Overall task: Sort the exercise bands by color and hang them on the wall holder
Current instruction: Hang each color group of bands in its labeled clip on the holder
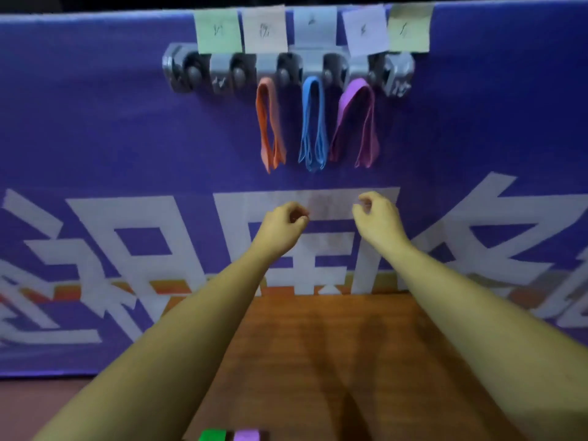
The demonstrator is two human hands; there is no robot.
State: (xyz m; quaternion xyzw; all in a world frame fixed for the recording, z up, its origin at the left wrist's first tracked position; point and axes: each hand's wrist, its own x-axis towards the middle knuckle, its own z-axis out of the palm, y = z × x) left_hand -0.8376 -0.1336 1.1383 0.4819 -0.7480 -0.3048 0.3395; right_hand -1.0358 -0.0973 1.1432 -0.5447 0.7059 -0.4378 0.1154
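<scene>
Holder [173, 71] carries orange band [265, 122], blue band [305, 122], purple band [369, 128].

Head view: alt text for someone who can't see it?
The left hand and right hand, curled and empty, are raised below a grey wall holder holding an orange band, blue band and purple band. Colored sticky notes sit above it.
</scene>
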